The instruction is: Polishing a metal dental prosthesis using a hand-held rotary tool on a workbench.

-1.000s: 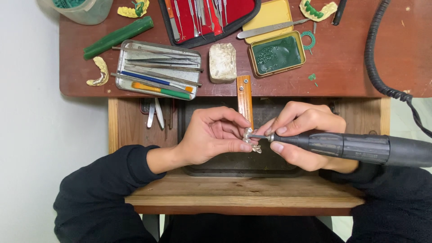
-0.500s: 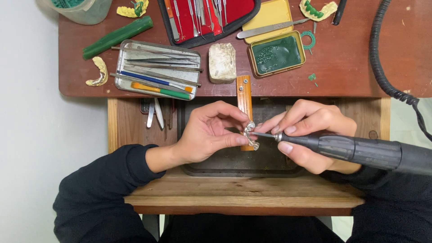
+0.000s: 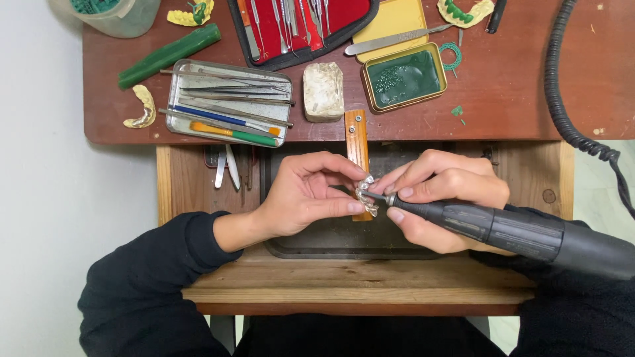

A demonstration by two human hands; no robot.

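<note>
- Step in hand: grinding a small silvery metal casting (image 3: 365, 196) with a black rotary handpiece (image 3: 509, 231), worked right at the orange wooden bench pin (image 3: 357, 142).
- Left hand (image 3: 301, 195): thumb and fingertips pinched on the casting, other fingers curled above it. Hand sits just left of the bench pin.
- Right hand (image 3: 440, 198): wrapped round the handpiece in a pen grip, fingers closed near its nose. Sits just right of the bench pin, and the fingertips of the two hands almost meet.
- Bur tip touches the casting, I judge; contact point too small to see for sure.
- To do it well, my read: keep the piece braced against the bench pin, light pressure, short strokes, fingertips clear of the bur, turn the piece rather than the tool.
- Risk: the piece is tiny, a snag could flick it into the dark tray (image 3: 344, 241) below the bench pin.
- Casting look: small, shiny, lumpy, irregular outline, silver-grey, mostly hidden by fingers; looks hard and slippery.
- Coiled black cord (image 3: 562, 99) runs far right of the bench pin.
- Behind the bench pin on the red-brown table (image 3: 529, 79): metal tin of instruments (image 3: 228, 102) to the left, white stone block (image 3: 323, 91) just behind, tin of green wax (image 3: 403, 77) behind right, red tool case (image 3: 301, 26) further back.
- Green wax stick (image 3: 169, 55) and yellow dental cast (image 3: 141, 107) far left of the bench pin.
</note>
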